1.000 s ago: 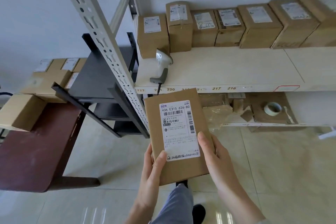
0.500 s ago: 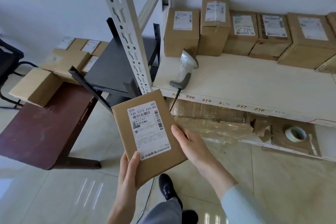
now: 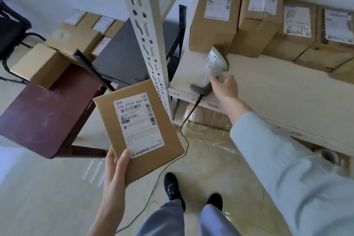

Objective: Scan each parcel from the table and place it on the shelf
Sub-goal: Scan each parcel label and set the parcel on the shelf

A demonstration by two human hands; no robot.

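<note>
My left hand point(image 3: 116, 168) grips the lower left corner of a flat brown parcel point(image 3: 145, 151), white label facing up, held over the floor in front of the shelf post. My right hand point(image 3: 225, 87) reaches onto the white shelf point(image 3: 277, 101), and its fingers close around the handle of the grey barcode scanner point(image 3: 215, 63), which stands on the shelf near the front edge. The scanner's black cable hangs down to the floor.
Several brown parcels point(image 3: 254, 19) line the back of the shelf. More parcels point(image 3: 63, 44) lie on the dark red table point(image 3: 44, 115) at the left. A perforated shelf post point(image 3: 145, 25) stands between table and shelf. A black rack point(image 3: 122, 59) sits behind it.
My right hand left the parcel and moved up to the scanner on the shelf. My left hand alone now holds the parcel. The view moved closer to the shelf.
</note>
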